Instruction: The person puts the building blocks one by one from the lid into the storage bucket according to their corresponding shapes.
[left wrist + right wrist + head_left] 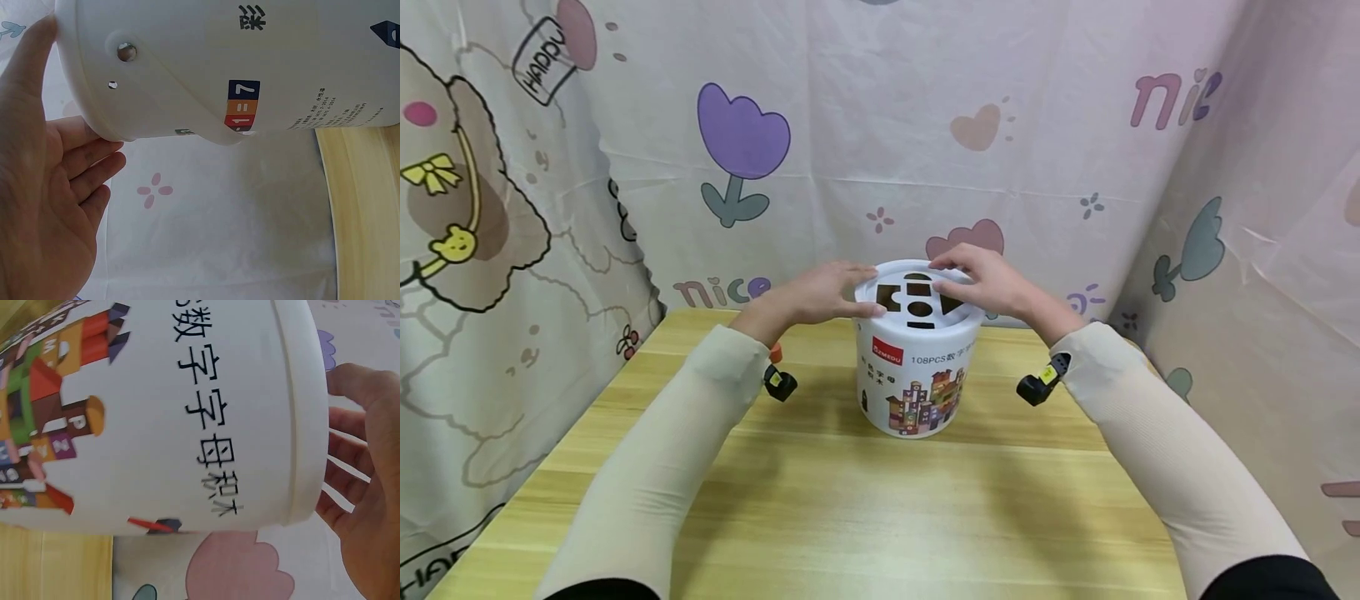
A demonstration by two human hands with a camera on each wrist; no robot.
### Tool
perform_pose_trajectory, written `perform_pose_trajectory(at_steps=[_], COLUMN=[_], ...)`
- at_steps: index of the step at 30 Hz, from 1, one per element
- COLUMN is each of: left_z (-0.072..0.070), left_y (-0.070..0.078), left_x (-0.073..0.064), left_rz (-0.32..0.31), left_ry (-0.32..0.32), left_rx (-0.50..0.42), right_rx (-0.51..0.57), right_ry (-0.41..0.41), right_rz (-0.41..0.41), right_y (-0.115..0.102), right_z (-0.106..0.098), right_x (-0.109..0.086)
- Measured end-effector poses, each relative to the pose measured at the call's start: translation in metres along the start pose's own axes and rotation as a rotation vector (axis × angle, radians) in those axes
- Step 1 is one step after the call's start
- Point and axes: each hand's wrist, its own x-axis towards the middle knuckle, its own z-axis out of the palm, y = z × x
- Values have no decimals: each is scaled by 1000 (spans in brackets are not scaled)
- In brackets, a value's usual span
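Note:
A white plastic bucket (913, 383), printed with colourful letter blocks and "108PCS", stands upright on the table. Its white lid (942, 315) has several shaped holes that look dark inside. At the lid's left side, my left hand (822, 293) spans the rim, thumb at the near side and fingers farther back. In the left wrist view those fingers (94, 153) lie against the rim. Over the lid's right part is my right hand (988, 279), its thumb and fingertips touching the top. The right wrist view shows its fingers loosely bent, tips hidden behind the rim (306, 425).
The wooden table (880, 517) reaches back to a printed cloth (880, 125) that hangs behind and on both sides. A small orange-red thing (776, 352) shows beside the left wrist; its kind is unclear.

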Motion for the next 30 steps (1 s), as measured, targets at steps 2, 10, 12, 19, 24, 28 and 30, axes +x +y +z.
perform_pose_trajectory(at_steps=[2,10,12,19,24,28,30], left_z=[0,-1,-1,0,0,0,-1], left_y=[0,0,-1,0,1,1,1], left_x=[0,0,0,-1,-1,-1,-1], left_rz=[-1,23,24,8,12,18,21], left_ry=[2,11,12,13,16,10,6], left_rx=[3,24,21,28,26,27,23], right_rx=[-12,-99,-118,-201,-241,-250,-249], right_ry=[-1,18,23,7,0,-9,-14], right_rz=[-13,-52,-51,2,55,90,104], right_y=[0,3,4,8,8,7,6], right_z=[-2,-2,-1,3,5,6,5], right_x=[-6,-31,-36,-51,-56,-57,-57])
